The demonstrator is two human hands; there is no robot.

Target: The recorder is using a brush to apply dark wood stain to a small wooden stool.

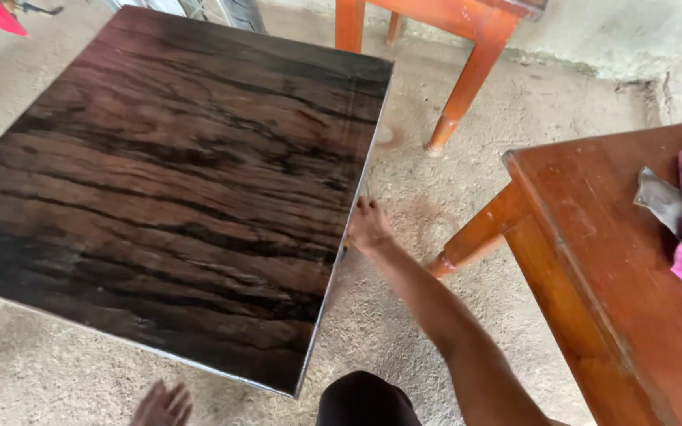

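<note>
**Glossy board gripped at its right edge**

Where the dark wood-grain laminated panel (175, 189) hung tilted above the concrete floor (404, 315), I saw my right hand (368, 225) clenched on its right edge, fingers wrapped under. It looked stiff, broad, slick and fairly heavy; opposite edges seemed the safest hold. My left hand (162, 404) hovered with fingers spread below the near edge.

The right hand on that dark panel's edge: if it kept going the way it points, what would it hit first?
The right hand points up-frame along the dark wood-grain panel; probably the orange chair leg comes first, though depth is unclear.
</note>
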